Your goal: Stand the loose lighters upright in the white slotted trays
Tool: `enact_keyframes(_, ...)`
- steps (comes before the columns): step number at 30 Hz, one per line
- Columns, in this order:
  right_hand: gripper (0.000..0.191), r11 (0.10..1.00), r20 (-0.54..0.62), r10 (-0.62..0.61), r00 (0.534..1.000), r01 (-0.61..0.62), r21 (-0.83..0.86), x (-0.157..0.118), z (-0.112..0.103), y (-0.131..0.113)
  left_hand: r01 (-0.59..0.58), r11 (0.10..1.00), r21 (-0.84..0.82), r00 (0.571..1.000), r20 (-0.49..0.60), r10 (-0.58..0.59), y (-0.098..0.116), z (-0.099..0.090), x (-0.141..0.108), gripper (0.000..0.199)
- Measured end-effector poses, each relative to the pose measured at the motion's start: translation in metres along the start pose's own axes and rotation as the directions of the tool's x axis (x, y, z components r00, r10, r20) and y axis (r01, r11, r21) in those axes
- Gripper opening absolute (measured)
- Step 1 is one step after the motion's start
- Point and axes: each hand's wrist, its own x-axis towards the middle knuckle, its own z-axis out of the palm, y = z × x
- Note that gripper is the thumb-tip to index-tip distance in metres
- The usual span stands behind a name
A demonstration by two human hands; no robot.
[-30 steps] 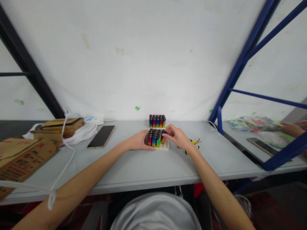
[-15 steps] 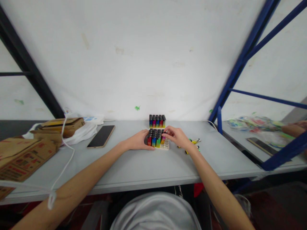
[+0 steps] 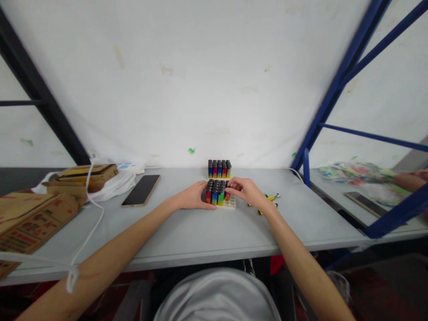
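Landmark: tray of lighters (image 3: 219,196), mid-desk (image 3: 200,232).
- Left hand (image 3: 194,197): against the tray's left side.
- Right hand (image 3: 245,191): at the tray's right side, fingers (image 3: 230,185) over its right rows.
- Second block of lighters (image 3: 219,169): just behind the tray, by the wall.
- Loose lighters (image 3: 272,196): right of the tray, behind the right wrist.
- Phone (image 3: 141,190): left of the tray, apart.
- Cardboard boxes (image 3: 80,174): farther left, beyond the phone.
- Neighbouring table (image 3: 384,218): well right of the tray.

Light: bright, even, diffuse; source not visible.
Shadows: faint and soft beneath the hands (image 3: 195,196) on the table (image 3: 187,232).
Glare: none; white wall (image 3: 187,80) near washed out.
Distortion: wide-angle, frame bars (image 3: 337,80) bowed at the edges.
Focus: centre fair; lighters (image 3: 216,194) small, detail lost; right edge smeared.
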Motion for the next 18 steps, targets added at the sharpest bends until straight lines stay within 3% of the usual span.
enact_keyframes(5, 0.032, 1.0, -0.097, -0.008, 0.995, 0.007, -0.008, 0.001, -0.006, -0.005, 0.006, 1.0, 0.004, 1.0, 0.001, -0.006, -0.001, 0.0, 0.0, 0.081)
enact_keyframes(10, 0.034, 0.995, -0.168, 0.032, 0.985, -0.048, -0.092, -0.004, -0.032, -0.002, -0.022, 1.0, -0.004, 1.0, -0.003, 0.022, -0.003, 0.001, 0.0, 0.082)
enact_keyframes(15, 0.03, 0.966, -0.023, 0.191, 0.981, -0.193, -0.171, -0.022, -0.075, 0.016, -0.018, 1.0, -0.009, 1.0, -0.003, 0.018, -0.003, 0.001, -0.001, 0.082)
enact_keyframes(18, 0.025, 0.889, 0.03, 0.365, 0.931, -0.338, -0.307, -0.036, -0.101, 0.032, -0.004, 1.0, -0.008, 1.0, -0.003, 0.004, -0.002, 0.0, -0.002, 0.082)
